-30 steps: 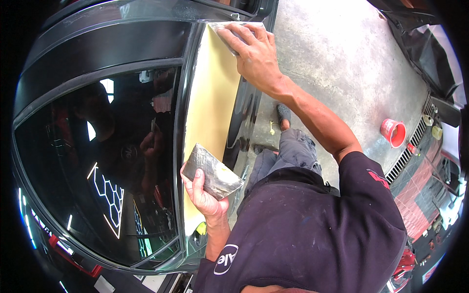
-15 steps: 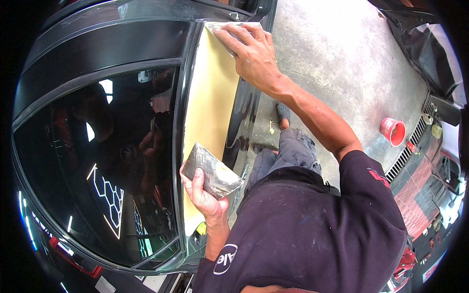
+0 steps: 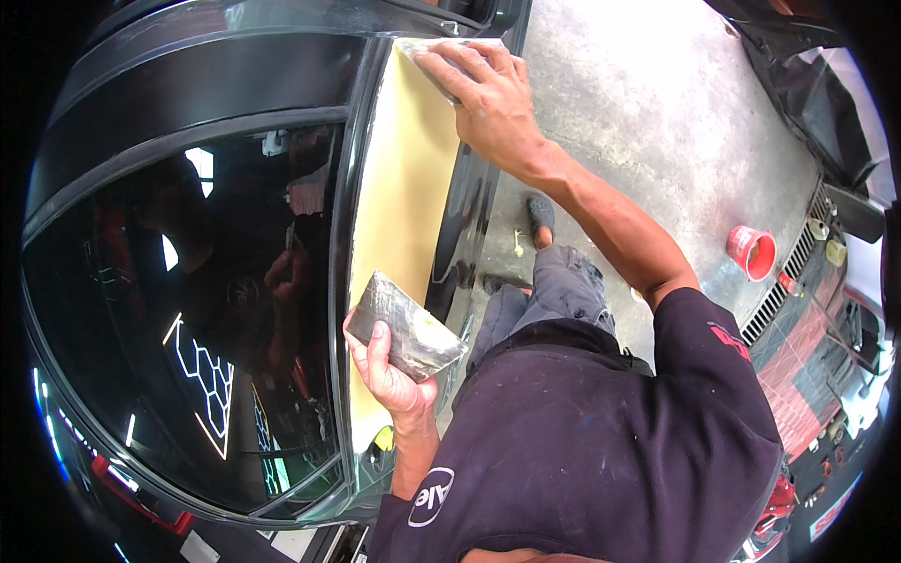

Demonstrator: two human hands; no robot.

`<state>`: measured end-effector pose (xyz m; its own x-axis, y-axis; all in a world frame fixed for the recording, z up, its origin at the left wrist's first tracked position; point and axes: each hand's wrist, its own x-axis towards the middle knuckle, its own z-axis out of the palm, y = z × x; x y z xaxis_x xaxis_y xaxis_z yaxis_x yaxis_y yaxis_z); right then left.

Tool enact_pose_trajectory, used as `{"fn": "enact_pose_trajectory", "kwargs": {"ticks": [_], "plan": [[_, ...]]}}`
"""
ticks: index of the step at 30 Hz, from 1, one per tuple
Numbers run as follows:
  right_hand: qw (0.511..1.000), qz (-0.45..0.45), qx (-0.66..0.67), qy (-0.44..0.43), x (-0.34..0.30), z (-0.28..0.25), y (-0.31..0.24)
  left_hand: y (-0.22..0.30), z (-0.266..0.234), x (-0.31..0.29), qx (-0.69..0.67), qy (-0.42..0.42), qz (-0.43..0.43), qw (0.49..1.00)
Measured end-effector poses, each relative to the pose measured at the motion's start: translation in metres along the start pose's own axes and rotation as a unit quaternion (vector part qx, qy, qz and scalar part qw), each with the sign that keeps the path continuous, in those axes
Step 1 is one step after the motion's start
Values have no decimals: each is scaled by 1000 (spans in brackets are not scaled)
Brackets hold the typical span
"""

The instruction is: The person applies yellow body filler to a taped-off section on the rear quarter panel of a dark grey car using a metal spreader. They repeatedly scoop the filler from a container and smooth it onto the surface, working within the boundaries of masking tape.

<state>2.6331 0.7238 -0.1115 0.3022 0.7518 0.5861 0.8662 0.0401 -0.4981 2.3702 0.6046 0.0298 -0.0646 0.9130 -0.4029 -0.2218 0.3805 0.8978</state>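
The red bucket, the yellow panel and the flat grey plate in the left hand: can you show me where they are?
Red bucket point(image 3: 739, 247): head view, on its outer wall.
Yellow panel point(image 3: 405, 188): head view, mid-surface.
Flat grey plate point(image 3: 407, 328): head view, middle of its face.

From my remote seat I see a grey concrete floor point(image 3: 648, 131), lightly stained and washed almost white by strong light toward the top. A slotted drain grate point(image 3: 767, 312) runs diagonally along its right side, with a red bucket point(image 3: 740, 248) near it. Beyond the grate I make out reddish and grey tiles point(image 3: 796, 399). Black sheeting point(image 3: 815, 108) lies creased at upper right. To my left, hexagon-shaped lights point(image 3: 204, 380) glow as reflections.
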Motion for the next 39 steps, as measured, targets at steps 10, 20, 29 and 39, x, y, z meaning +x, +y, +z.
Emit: {"fn": "enact_pose_trajectory", "kwargs": {"ticks": [10, 20, 29, 39], "plan": [[1000, -12, -25, -7, 0, 3, -2, -1, -5, -3, 5, 10, -3, 1000], [999, -37, -9, -26, -13, -5, -19, 2, -1, -5, -17, 14, -13, 1000], [998, -16, 18, -56, -23, -13, -39, 5, -5, -10, -24, 12, -9, 1000], [997, -48, -2, -64, -34, -19, -52, 8, -9, -15, -30, 16, -7, 999]]}}
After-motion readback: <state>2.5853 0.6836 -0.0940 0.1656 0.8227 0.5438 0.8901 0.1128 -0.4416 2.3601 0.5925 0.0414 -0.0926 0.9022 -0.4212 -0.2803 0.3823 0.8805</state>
